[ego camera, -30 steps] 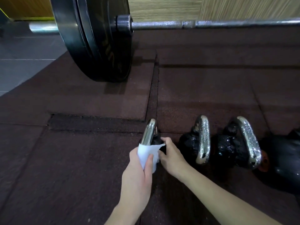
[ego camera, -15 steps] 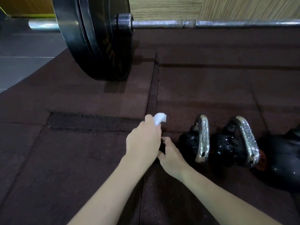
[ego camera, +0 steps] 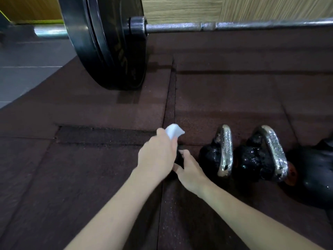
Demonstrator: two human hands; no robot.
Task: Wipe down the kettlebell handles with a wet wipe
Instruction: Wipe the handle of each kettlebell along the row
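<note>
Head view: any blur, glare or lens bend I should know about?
Head view: left hand and wet wipe slightly motion-blurred; bright speckled glare on the two chrome handles; barbell bar bows from wide-angle distortion; kettlebell bodies sit dark, detail lost.

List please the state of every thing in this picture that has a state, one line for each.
left hand: grips the wet wipe over the handle of the leftmost kettlebell
wet wipe: bunched, one end sticks out above the hand
right hand: holds the body of the leftmost kettlebell
leftmost kettlebell: upright on the mat, mostly hidden
middle kettlebell: upright, untouched, chrome handle bare
right kettlebell: upright, untouched
barbell: loaded, plate resting on the mat
</note>
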